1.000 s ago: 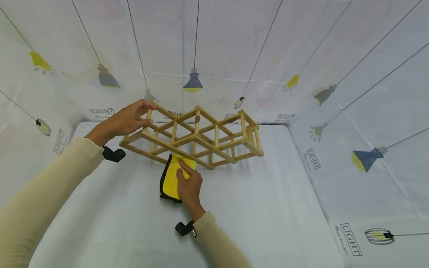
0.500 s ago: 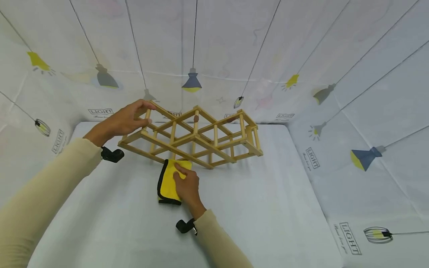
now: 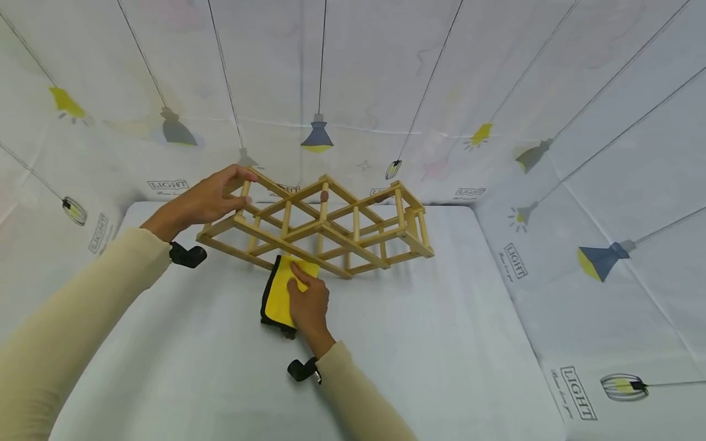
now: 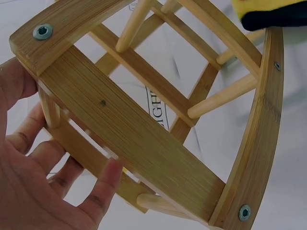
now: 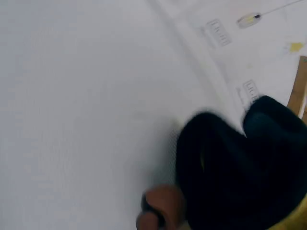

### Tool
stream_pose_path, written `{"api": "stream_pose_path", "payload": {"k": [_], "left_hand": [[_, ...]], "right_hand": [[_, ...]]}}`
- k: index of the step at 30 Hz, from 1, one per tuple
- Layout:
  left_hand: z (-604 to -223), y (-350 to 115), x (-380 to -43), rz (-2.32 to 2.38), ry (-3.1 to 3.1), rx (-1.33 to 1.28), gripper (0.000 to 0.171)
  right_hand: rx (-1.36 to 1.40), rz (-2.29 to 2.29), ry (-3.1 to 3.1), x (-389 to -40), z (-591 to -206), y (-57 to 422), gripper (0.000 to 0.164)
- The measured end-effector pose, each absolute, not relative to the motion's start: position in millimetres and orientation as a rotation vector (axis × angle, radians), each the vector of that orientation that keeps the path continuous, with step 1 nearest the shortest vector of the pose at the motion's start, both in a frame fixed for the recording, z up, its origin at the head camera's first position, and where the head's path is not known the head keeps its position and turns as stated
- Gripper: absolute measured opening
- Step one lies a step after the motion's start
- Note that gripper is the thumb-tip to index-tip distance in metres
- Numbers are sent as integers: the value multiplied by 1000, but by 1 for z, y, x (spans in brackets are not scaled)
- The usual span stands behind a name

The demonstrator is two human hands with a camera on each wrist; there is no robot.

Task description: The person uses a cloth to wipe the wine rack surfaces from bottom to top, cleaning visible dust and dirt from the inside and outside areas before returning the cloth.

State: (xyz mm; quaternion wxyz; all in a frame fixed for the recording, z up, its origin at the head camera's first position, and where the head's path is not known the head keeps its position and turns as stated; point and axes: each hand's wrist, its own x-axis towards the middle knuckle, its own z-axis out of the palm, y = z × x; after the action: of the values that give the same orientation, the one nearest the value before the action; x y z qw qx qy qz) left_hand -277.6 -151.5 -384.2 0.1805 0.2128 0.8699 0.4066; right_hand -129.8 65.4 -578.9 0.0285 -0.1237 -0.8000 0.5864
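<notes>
A wooden lattice rack (image 3: 322, 226), a folding wine-rack shape with round dowels, stands tilted at the far side of the white table. My left hand (image 3: 206, 195) grips its upper left end, fingers round a dowel. In the left wrist view that hand (image 4: 53, 177) curls about the end bar, near a flat slat (image 4: 129, 134) with screw heads. My right hand (image 3: 310, 303) holds a folded yellow cloth (image 3: 281, 300) with black edging, thumb on top, against the rack's lower front bar. The cloth's dark side (image 5: 235, 172) fills much of the right wrist view, hiding most of the fingers.
The white tabletop (image 3: 441, 343) extends in front of and beside the rack. Behind it and at both sides rise white sheet walls (image 3: 551, 245) printed with hanging lamps. A black wrist camera (image 3: 187, 254) sits at the left wrist and another camera (image 3: 302, 370) at the right.
The right hand drew the cloth down toward me along the rack's front, then moved it back up to the lower bar. Left hand and rack stay in place.
</notes>
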Motion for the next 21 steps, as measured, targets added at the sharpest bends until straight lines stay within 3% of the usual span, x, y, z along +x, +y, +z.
{"api": "stream_pose_path", "payload": {"k": [6,16,21], "left_hand": [[-383,-154,-277,1153,2452,606,53],[-382,-152,-279,1152,2465,612,53],[-383,-152,-278,1158,2445,588,54]], "right_hand": [[-395,1827,-2621,-137,-572,73,34],[108,1708,-2113,-123,-544,74,35],[23,1666,-2070,-128,-549,88,32]]}}
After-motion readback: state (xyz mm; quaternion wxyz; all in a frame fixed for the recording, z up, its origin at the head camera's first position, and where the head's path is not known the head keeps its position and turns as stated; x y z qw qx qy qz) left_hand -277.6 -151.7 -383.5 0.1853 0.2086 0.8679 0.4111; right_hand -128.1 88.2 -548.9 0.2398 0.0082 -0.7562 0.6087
